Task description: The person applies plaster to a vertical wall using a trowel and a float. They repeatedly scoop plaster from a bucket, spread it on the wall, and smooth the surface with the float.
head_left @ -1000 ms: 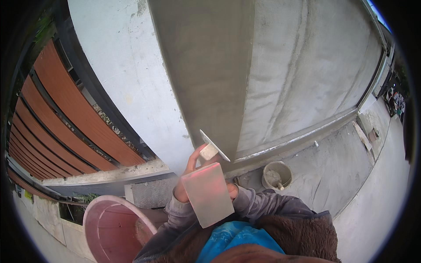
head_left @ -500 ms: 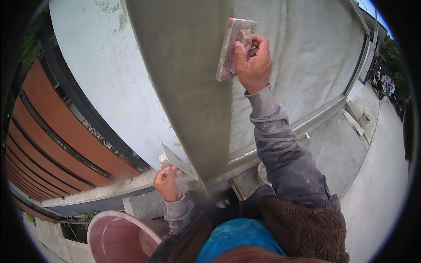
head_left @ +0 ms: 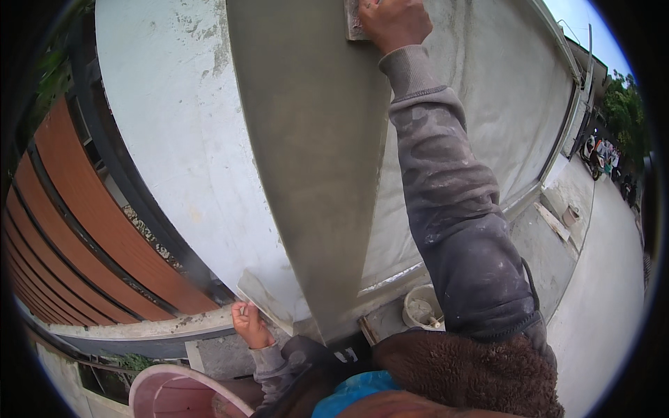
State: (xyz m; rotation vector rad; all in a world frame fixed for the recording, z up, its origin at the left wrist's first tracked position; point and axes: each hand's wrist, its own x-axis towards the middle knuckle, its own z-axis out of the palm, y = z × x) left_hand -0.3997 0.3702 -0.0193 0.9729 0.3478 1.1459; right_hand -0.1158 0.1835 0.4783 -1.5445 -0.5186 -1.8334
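At the top of the view my right hand is closed on a plastering float, a thick flat block whose upper part is cut off by the picture's edge. The float lies against a strip of damp grey plaster that runs down the wall's corner. Low on the left, my left hand grips a thin, flat plastering trowel by its handle. The blade is beside the lower end of the white wall face; whether it touches cannot be made out.
A pink bucket stands at the lower left. A pale bucket with something whitish inside sits at the wall's foot. Brown slatted fencing is on the left. Farther right are a small pot, a board and parked motorbikes.
My right hand has slid the float upward along the wall, the arm stretching out. My left hand with the trowel has dropped slightly and shifted left. The view has tilted a little.
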